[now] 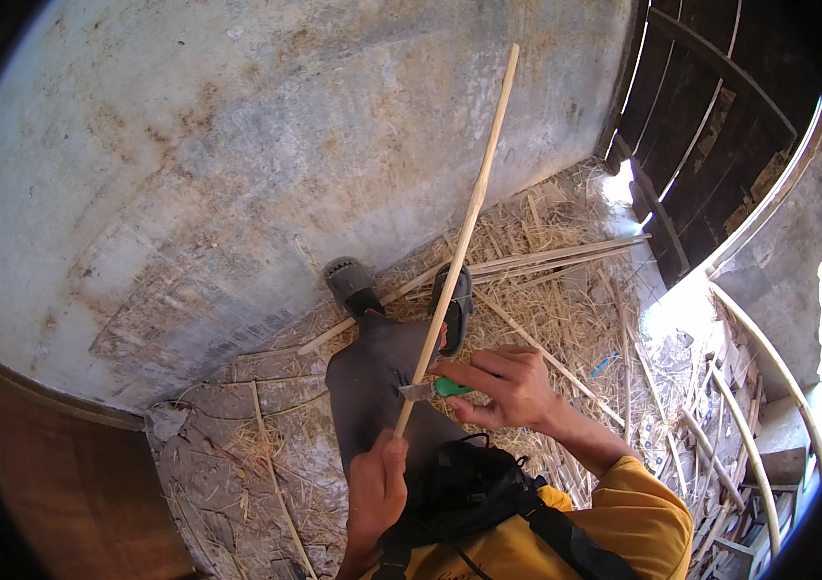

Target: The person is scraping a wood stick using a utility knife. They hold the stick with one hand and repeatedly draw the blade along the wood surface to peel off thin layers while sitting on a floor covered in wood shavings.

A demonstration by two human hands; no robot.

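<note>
A long, pale wooden stick (470, 216) slants up and away across my lap toward the wall. My left hand (375, 491) is closed round its near end, thumb lying along the wood. In my right hand (506, 389) is a small knife (451, 387) with a green handle, pinched between thumb and fingers. Its short grey blade lies across the stick a little above my left hand. Whether the edge bites into the wood is too small to tell.
Straw-like shavings (537, 300) litter the floor, with several more sticks (566, 256) among them. A stained wall (266, 174) rises ahead. My sandalled feet (452, 309) are near its base. At the right stand a dark plank door (701, 126) and bent poles (754, 454); a brown panel (53, 474) is at the lower left.
</note>
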